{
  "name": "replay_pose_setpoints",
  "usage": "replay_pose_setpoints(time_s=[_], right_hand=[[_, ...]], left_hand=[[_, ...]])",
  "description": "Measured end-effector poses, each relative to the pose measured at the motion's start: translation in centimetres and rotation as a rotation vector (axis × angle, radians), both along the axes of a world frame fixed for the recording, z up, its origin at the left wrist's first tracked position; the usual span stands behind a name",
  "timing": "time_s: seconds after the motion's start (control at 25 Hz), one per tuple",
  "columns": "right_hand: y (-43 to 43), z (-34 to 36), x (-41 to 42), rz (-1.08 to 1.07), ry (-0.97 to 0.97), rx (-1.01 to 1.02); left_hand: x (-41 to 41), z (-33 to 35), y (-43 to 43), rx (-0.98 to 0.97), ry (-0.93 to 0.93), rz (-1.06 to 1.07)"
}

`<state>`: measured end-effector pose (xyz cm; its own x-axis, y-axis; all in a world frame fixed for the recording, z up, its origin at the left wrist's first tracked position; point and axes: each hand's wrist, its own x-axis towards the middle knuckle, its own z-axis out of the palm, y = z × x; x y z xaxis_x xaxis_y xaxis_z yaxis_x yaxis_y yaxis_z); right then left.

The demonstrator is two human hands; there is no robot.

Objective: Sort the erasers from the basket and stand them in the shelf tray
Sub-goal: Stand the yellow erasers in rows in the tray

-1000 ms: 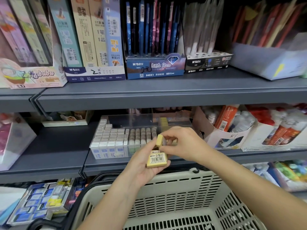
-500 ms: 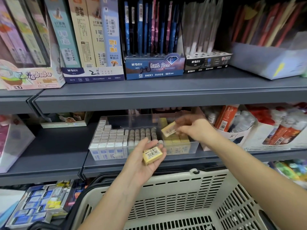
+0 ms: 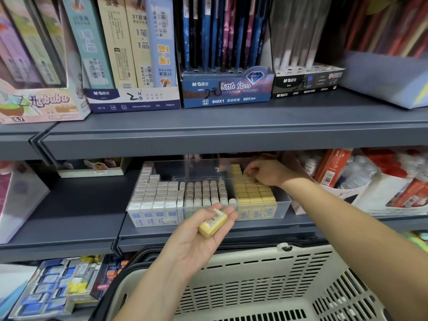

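The left hand (image 3: 196,242) is at lower centre of the frame, palm up, its fingers lightly curled round a yellow eraser (image 3: 212,222) with a barcode label. It holds it above the near rim of the basket (image 3: 254,286), which fills the bottom of the frame, and just in front of the tray (image 3: 283,202).

The tray is clear plastic and sits at centre frame on the middle shelf (image 3: 76,218). It has three compartments: white erasers (image 3: 157,193) on the left, grey erasers (image 3: 206,193) in the middle and yellow erasers (image 3: 252,193) on the right, all standing in rows.

The right hand (image 3: 266,172) reaches in from the right side of the frame, under the upper shelf (image 3: 231,140). Its fingers are bent down onto the back rows of the yellow erasers. Whether they pinch one cannot be told. The two hands are well apart.

Pen boxes (image 3: 225,91) stand on the upper shelf. Glue packs (image 3: 333,167) stand right of the tray.
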<state>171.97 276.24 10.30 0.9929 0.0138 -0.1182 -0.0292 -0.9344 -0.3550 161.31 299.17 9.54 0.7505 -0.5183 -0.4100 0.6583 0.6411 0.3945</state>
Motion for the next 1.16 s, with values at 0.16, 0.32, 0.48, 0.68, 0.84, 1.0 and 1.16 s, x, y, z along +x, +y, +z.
replay_pose_setpoints(time_s=[0.16,0.32,0.48,0.68,0.84,1.0,1.16], right_hand=[[1.0,1.0,-1.2,0.003,-0.057,-0.013],[4.5,3.0,-5.5,0.120,-0.197,0.236],[7.2,3.8,-10.0,0.242,-0.098,0.487],[7.3,3.0,-10.9,0.095,0.093,0.659],[5.6,3.3,-11.1,0.059,0.185,0.815],[2.3,4.1,-8.5,-0.182,-0.071,0.745],[0.0,3.4,-4.5,-0.207,-0.302,0.104]], left_hand=[[0.0,-0.2,0.1,0.195,-0.146,-0.026],[-0.1,-0.4,0.1,0.323,-0.219,0.074],[-0.4,-0.7,0.0,0.379,-0.323,0.133],[-0.7,-0.6,-0.7,0.390,-0.291,0.086],[-0.1,-0.5,-0.4,0.338,-0.187,0.084],[0.3,-0.8,0.0,0.469,-0.318,0.097],[0.5,-1.1,0.2,0.550,-0.453,0.148]])
